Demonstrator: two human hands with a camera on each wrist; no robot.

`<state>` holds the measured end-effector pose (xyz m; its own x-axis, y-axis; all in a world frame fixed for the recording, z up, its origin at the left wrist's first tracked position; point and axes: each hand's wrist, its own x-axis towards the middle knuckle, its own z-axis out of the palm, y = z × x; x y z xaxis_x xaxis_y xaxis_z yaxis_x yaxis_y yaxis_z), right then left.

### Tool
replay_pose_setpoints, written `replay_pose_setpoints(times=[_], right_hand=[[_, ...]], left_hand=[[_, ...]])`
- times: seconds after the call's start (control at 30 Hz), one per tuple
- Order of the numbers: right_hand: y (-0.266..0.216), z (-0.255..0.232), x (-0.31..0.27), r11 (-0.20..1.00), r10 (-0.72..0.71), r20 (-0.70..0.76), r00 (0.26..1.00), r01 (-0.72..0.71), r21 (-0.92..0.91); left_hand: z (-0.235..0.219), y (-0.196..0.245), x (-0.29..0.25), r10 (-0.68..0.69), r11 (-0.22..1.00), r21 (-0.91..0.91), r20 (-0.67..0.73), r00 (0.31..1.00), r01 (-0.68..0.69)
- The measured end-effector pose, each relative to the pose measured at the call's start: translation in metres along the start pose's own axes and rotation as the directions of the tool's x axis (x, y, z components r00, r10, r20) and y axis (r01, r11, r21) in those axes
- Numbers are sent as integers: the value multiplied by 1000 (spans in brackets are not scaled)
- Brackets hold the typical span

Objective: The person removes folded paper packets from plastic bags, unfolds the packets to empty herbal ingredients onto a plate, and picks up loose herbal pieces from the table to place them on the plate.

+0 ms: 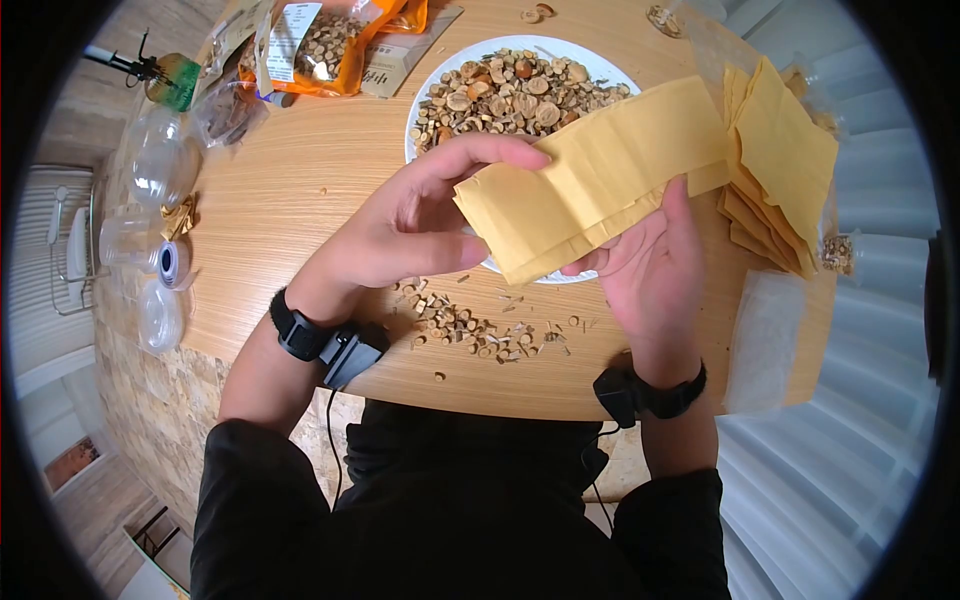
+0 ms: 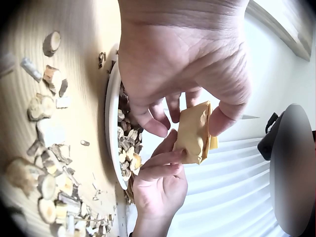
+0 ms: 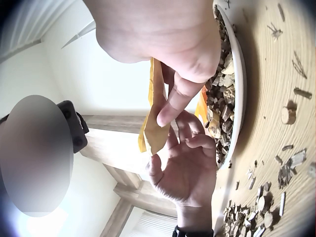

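A long, folded yellow paper packet (image 1: 610,170) is held in the air over the near side of a white plate (image 1: 413,125). My left hand (image 1: 390,225) pinches its left end, thumb at the lower corner and index finger along the upper edge. From below, my right hand (image 1: 650,265) holds the packet, its thumb (image 3: 164,117) pressed on the paper. Dried slices and chopped woody pieces (image 1: 530,95) heap on the plate, partly hidden behind the packet.
Chopped bits (image 1: 475,330) lie scattered on the table before me. At right are yellow paper envelopes (image 1: 790,150) and a whitish translucent sheet (image 1: 765,330). An orange-edged bag (image 1: 325,50) stands at the back left. Clear plastic containers (image 1: 160,165) and a tape roll (image 1: 173,263) line the left edge.
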<state>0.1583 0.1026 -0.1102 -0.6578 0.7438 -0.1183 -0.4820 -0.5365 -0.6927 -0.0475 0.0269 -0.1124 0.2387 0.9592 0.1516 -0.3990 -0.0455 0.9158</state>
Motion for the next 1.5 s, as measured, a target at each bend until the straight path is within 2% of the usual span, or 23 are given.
replay_pose_setpoints(times=[0.1,0.23,0.33,0.43,0.53,0.6,0.63,0.7,0.77,0.83,0.93,1.0,1.03,1.1,1.13,1.2,1.3,1.33,1.4,1.43,1.5], right_hand=[[1,-2,1,1000,-16,15,1000,15,7],[0,0,1,999,-4,52,999,5,-33],[-1,7,1,997,21,37,999,-18,-75],[3,10,0,996,29,13,999,-28,-82],[3,9,0,996,34,33,999,-32,-84],[2,4,0,995,49,60,997,-43,-89],[2,2,0,993,56,83,995,-47,-109],[2,2,1,990,65,107,992,-51,-128],[1,5,0,991,67,40,997,-62,-121],[3,-1,1,994,52,72,996,-44,-101],[3,-2,2,996,8,91,996,1,-93],[4,-2,2,994,-19,79,997,27,-106],[6,-5,2,996,-48,100,994,56,-71],[6,-1,3,996,-78,121,990,83,-36],[7,5,1,992,-101,73,992,106,-70],[8,10,1,986,-126,27,992,128,-104],[10,8,0,975,-164,20,986,165,-150],[10,7,0,975,-152,60,987,160,-157],[10,2,0,974,-140,100,985,155,-164],[10,-5,1,984,-98,144,985,118,-132],[10,-8,1,992,-58,189,980,78,-102]], left_hand=[[-1,-2,1,-11,999,45,-20,1000,12],[0,-3,1,6,1000,16,-35,999,-5],[-2,-9,1,-18,999,-31,-104,994,15],[-4,-14,2,43,998,-27,-180,983,-49],[-5,-12,2,19,995,-91,-202,979,-38],[2,-7,3,-86,983,-183,-368,926,19],[2,-6,4,-86,983,-183,-369,926,18],[1,-5,6,-132,953,-303,-386,913,9],[0,-6,6,-125,950,-314,-384,915,-1],[-1,-6,4,-119,946,-325,-381,917,-12],[0,-7,-1,-148,964,-259,-348,926,58],[-1,-12,-5,-174,953,-286,-261,949,96],[-4,-13,-5,-173,953,-286,-261,950,95],[-11,-12,-4,-200,817,-541,54,978,197],[-11,-12,-4,-199,818,-541,53,979,196],[-8,-10,-4,-262,878,-385,113,958,285],[-5,-4,-5,-278,841,-464,68,958,277],[-6,-6,-6,-278,841,-464,68,958,277],[-9,-13,-7,-181,858,-479,52,982,184],[-10,-13,-8,-181,858,-479,52,982,184],[-10,-14,-8,-255,902,-377,-70,964,211]])
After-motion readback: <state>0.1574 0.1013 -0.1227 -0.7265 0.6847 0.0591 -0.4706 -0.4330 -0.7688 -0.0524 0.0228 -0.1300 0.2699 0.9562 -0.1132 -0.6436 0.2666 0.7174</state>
